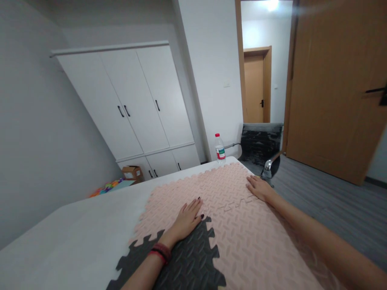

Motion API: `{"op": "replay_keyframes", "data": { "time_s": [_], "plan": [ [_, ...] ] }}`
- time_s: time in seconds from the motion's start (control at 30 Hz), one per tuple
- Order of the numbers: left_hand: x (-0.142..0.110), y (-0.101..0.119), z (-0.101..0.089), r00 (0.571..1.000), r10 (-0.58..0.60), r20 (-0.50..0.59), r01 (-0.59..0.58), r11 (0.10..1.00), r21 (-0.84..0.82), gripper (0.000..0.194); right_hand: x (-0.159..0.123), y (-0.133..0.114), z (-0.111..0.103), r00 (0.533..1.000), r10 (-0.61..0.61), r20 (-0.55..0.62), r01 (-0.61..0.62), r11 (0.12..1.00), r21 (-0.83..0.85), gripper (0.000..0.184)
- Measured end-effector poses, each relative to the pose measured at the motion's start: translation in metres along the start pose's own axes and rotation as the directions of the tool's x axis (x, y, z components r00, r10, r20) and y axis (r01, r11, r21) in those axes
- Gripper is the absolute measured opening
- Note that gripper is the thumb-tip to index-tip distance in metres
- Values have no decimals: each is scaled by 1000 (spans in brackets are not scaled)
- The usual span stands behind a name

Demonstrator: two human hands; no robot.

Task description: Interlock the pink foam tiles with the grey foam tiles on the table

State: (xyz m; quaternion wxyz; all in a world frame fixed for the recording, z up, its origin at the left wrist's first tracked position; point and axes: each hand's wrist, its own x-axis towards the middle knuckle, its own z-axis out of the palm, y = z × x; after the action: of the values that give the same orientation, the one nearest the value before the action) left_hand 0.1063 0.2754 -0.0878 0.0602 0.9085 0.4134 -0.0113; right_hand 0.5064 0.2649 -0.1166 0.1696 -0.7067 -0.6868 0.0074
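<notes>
Head view — the left hand (188, 219) and right hand (259, 188) are laid flat, fingers spread, nothing gripped, on pink foam mats (242, 229) — the left beside a black mat (187, 262).

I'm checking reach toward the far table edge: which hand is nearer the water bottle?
The right hand: it lies flat on the pink mat, below and just right of the water bottle. The left hand rests farther back, on the mat.

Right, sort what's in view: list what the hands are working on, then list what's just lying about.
In hand:
- pink foam mats, interlocked, under both palms
- dark grey foam mat, joined to the pink ones
- left hand, flat at the grey-pink seam
- right hand, flat on the pink mats

Lying about:
- water bottle
- cardboard box
- office chair
- wardrobe
</notes>
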Motion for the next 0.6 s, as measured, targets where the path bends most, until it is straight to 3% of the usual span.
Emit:
{"op": "replay_keyframes", "data": {
  "time_s": [0.27, 0.43, 0.6],
  "plan": [
    [-7, 3, -17, 999, 12, -40, -9, 997, 79, 53, -3, -4, -4, 1000, 2, 5, -2, 1000, -5, 59],
    [-37, -42, -30, 972, -157, -175, 181, 974, 134, 57, -2, 0, -1, 1000, -4, -5, 4, 1000, 7, 59],
    [-71, -85, -12, 951, -296, -87, 305, 943, 133, 57, 2, 6, 6, 1000, -4, 2, 4, 999, 42, 60]
  ]
}}
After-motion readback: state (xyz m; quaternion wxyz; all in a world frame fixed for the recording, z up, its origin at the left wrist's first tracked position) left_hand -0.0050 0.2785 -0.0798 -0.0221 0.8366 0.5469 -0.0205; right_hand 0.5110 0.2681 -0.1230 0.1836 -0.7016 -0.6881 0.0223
